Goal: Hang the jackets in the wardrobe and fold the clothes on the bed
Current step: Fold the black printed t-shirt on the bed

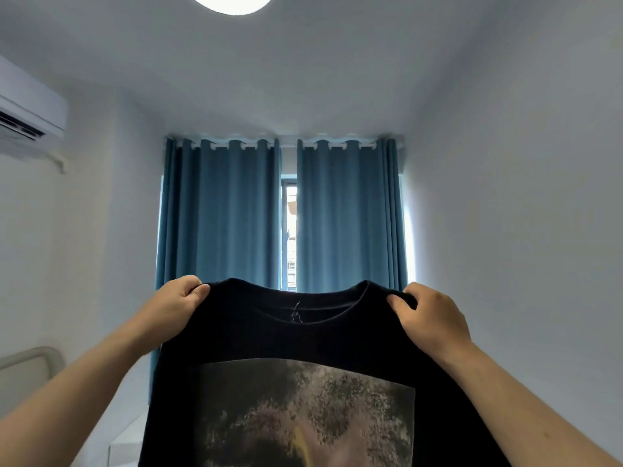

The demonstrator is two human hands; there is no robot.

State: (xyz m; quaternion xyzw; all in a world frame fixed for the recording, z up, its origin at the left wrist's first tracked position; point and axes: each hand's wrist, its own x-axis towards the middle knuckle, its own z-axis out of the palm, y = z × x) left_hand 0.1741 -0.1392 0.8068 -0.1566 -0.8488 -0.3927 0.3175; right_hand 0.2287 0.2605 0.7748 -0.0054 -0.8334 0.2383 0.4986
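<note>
1. Hands, left (175, 306) and right (429, 320), pinch a black T-shirt (269, 338) by its shoulders, held aloft before blue curtains (219, 214).
2. Soft, light fabric; the shoulder seams look the best hold.

Probably a pale bed (127, 441), lower left

This looks like a bedroom in a home. Long blue curtains (222, 214) hang over a window (290, 230) in the far wall, with a thin strip of daylight between them. A white air conditioner (30, 109) sits high on the left wall. A round lamp (232, 1) shines on the ceiling. Low on the left, a pale padded shape may be the end of a bed (30, 362).
</note>
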